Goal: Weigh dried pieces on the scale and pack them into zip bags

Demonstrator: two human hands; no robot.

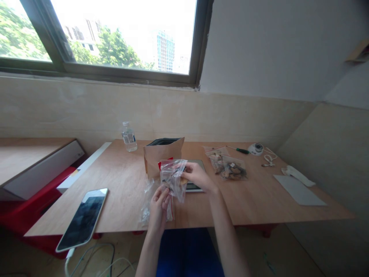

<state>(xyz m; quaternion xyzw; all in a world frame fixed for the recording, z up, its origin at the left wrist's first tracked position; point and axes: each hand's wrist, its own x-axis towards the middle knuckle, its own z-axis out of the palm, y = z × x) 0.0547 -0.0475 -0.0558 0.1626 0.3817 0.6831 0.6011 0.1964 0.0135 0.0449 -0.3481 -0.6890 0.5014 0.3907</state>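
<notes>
Head view, looking down over a wooden bench (pixel 121 192) below a window (pixel 115 34).

Near the middle of the bench, held just above its surface: a clear zip bag (pixel 173 179) with something tan inside, contents too blurred to name. Left hand (pixel 158 209) below it, fingers closed in a grip on the bag's lower edge. Right hand (pixel 197 176) at the bag's right side, thumb and fingers pinched together on the plastic near the top. Beneath the left hand, a few more empty clear bags (pixel 147 206) lying loose on the bench, close to its front edge.

Directly behind the held bag: a brown paper pouch (pixel 163 154) standing upright, mouth open, dark lining showing. Under the right hand, a flat grey scale or tablet-like device (pixel 196 184), partly hidden.

To the right of that: two filled zip bags (pixel 227 167) with dark brown pieces, lying side by side and overlapping. Further back right: a green-handled screwdriver (pixel 240 150), a small round white device (pixel 256 148), a coiled white cable (pixel 268 158). At the far right: a grey flat sheet (pixel 298 189) and a white object (pixel 296 175) just behind it.

Back left: a small water bottle (pixel 128 136), upright. Front left corner: a phone (pixel 83 218), screen dark, overhanging the bench edge, cable (pixel 86 256) trailing down to the floor.
</notes>
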